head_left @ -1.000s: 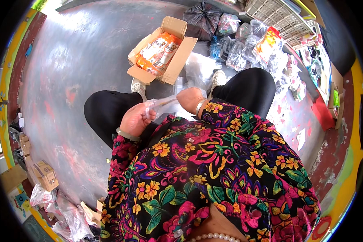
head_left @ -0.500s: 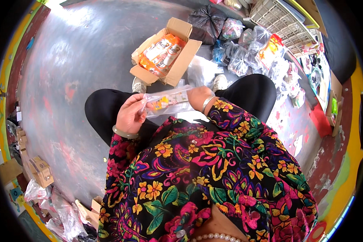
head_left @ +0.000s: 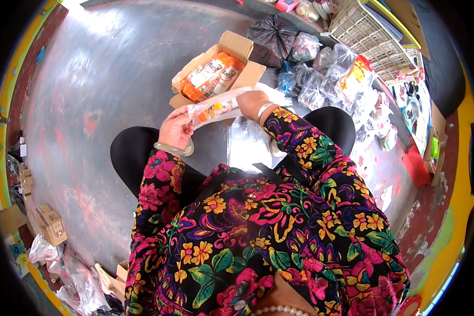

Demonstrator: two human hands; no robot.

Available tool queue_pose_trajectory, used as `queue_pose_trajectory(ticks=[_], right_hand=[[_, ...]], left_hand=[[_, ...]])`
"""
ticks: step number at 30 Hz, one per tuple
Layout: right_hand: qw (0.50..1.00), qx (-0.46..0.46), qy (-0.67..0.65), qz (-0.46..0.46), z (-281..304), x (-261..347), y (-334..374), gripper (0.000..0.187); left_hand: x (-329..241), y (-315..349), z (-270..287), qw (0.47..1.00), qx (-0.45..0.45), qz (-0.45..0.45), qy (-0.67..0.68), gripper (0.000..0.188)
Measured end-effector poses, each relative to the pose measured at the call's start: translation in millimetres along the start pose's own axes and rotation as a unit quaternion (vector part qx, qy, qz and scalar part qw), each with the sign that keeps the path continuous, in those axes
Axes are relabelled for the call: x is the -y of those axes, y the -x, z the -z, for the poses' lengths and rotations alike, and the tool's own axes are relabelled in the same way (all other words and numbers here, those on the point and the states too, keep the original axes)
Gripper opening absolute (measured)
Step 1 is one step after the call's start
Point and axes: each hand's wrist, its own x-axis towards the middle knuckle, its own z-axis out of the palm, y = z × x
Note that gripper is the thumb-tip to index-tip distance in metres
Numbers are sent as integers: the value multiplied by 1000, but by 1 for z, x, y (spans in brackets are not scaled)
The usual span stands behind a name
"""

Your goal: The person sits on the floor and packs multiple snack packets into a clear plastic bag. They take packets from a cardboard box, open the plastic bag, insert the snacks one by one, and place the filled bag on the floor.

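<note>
Between my two hands stretches a clear plastic bag (head_left: pixel 227 103) with a small yellow, orange and white printed patch showing on it. My left hand (head_left: pixel 177 129) pinches its left end between thumb and fingers. At the right end my right hand (head_left: pixel 252 103) is closed on the bag, a little higher, its fingertips partly hidden. Just beyond the bag stands an open cardboard box (head_left: pixel 242 46) holding orange and white packets (head_left: pixel 209 78). Below my right hand, flat clear plastic bags (head_left: pixel 247 145) lie between my legs.
Back right are a black plastic bag (head_left: pixel 273 36), several filled clear bags (head_left: pixel 312 87) and a pale plastic crate (head_left: pixel 371 32). A small carton (head_left: pixel 51 225) and crumpled plastic (head_left: pixel 81 276) lie at the lower left. Another carton (head_left: pixel 438 145) stands by the right wall.
Both hands have moved forward, away from my body, carrying the plastic bag towards the box. My right hand has risen more, so the bag slants. More of the flat clear bags shows below.
</note>
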Motion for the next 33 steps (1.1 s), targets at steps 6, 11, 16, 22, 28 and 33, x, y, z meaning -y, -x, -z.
queue_pose_trajectory(ticks=[6, 11, 16, 22, 28, 33], right_hand=[[993, 48, -29, 104, -27, 20, -26, 17], [986, -6, -62, 154, -51, 26, -46, 15], [990, 20, -108, 94, -79, 10, -62, 28], [986, 27, -104, 128, -69, 8, -60, 37], [983, 102, -138, 64, -99, 3, -71, 44], [990, 16, -91, 107, -100, 7, -68, 43]], left_hand=[[10, -4, -22, 999, -36, -22, 27, 24], [14, -6, -21, 999, -18, -32, 16, 24], [18, -7, -21, 997, -54, -43, 31, 24], [14, -5, -16, 995, -80, -41, 43, 25], [15, -2, -19, 996, -73, -28, 35, 25], [16, 0, -17, 997, -62, -26, 35, 25]])
